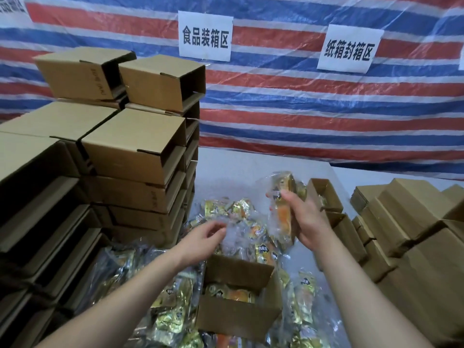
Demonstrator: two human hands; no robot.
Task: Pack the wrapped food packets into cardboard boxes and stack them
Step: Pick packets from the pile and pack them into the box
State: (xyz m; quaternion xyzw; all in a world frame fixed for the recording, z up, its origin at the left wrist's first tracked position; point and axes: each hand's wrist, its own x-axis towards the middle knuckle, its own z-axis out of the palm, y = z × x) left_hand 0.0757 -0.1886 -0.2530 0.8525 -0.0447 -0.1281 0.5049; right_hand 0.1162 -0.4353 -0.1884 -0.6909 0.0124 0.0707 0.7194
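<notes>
- Right hand (305,219): grips wrapped packet (281,209) upright, prob. ready for open box (238,295).
- Left hand (203,237): fingers loosely spread, reaching into packet pile (241,222) on worktop (238,164).

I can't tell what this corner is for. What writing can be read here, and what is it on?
"食品装箱区": white paper sign on the striped tarp.
"纸箱封箱区": second white sign, to its right.
Top-left sign: cut off, unreadable.
Print on the stacked boxes: too faint to read.
Labels on the held packet and the packets on the table: too blurred.
</notes>
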